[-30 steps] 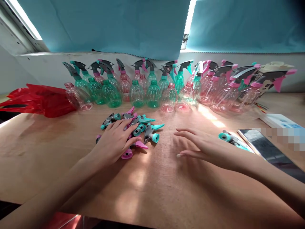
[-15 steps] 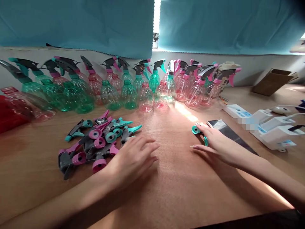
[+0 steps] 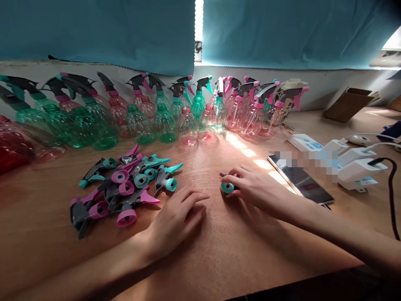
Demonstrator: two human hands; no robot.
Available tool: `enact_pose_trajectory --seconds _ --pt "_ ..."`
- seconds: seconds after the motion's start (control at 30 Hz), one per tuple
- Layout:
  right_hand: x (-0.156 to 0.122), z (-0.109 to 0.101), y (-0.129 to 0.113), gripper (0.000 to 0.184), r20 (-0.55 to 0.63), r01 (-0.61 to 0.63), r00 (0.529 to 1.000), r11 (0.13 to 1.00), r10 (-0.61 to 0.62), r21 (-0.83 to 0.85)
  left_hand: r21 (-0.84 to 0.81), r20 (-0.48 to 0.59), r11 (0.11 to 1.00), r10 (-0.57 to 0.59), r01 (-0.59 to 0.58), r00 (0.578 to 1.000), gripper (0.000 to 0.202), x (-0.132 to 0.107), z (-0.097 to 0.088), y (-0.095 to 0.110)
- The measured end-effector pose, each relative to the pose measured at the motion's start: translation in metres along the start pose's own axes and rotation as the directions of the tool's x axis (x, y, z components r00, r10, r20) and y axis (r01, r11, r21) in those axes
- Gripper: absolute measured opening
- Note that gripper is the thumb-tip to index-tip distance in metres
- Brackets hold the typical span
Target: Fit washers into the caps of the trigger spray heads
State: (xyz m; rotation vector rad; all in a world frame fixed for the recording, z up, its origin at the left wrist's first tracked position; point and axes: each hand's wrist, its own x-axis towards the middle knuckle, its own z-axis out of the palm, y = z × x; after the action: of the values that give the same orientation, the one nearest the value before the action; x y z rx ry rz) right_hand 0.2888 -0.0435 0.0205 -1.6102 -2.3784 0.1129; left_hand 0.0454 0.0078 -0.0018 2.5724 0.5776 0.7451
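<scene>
My right hand [image 3: 255, 190] is closed around a teal and grey spray trigger head [image 3: 227, 187] on the wooden table [image 3: 219, 251], near its middle. Flat on the table lies my left hand [image 3: 175, 217], fingers spread, holding nothing, just right of a pile of loose trigger heads [image 3: 125, 188] in teal, pink and grey. Behind them stands a row of green and pink plastic spray bottles [image 3: 163, 121]; some carry trigger heads, a few in front have open necks.
A dark phone or tablet [image 3: 300, 179] lies right of my right hand. White power strips and adapters [image 3: 354, 167] with a black cable sit at the far right, a cardboard box [image 3: 351, 104] behind them. Red plastic [image 3: 12, 146] is at the left edge. Blue curtains hang behind.
My right hand reached right to a trigger head beside the phone, closed on it and drew it left toward the table's middle. My left hand left the pile and rests flat.
</scene>
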Motion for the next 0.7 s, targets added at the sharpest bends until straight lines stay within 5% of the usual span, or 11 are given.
enact_pose_trajectory --seconds 0.1,0.23,0.33,0.4,0.6,0.7 --pt "0.002 -0.014 -0.02 0.028 -0.022 -0.032 0.999 0.989 0.035 0.143 -0.036 -0.113 0.998 -0.052 0.049 0.992 0.038 -0.006 -0.003 0.002" --pt "0.003 -0.026 -0.052 0.02 0.114 -0.18 0.983 0.657 0.142 0.732 -0.096 -0.171 0.993 -0.086 0.071 0.982 0.051 -0.01 -0.01 0.009" --pt "0.007 -0.025 -0.066 0.021 0.169 -0.177 0.984 0.445 0.059 0.878 -0.137 -0.123 0.99 -0.055 0.038 0.991 0.048 -0.013 -0.014 0.011" --pt "0.012 -0.021 -0.069 0.025 0.202 -0.193 0.979 0.377 0.016 0.906 -0.151 -0.105 0.988 -0.047 0.03 0.993 0.047 -0.015 -0.016 0.01" --pt "0.024 -0.017 -0.06 0.027 0.241 -0.223 0.97 0.399 0.005 0.89 -0.082 -0.102 0.996 -0.035 0.026 0.994 0.038 -0.015 -0.017 -0.001" --pt "0.031 -0.029 -0.055 0.023 0.265 -0.213 0.964 0.616 0.007 0.758 -0.037 -0.133 0.999 -0.02 0.015 0.991 0.028 -0.012 -0.017 -0.002"
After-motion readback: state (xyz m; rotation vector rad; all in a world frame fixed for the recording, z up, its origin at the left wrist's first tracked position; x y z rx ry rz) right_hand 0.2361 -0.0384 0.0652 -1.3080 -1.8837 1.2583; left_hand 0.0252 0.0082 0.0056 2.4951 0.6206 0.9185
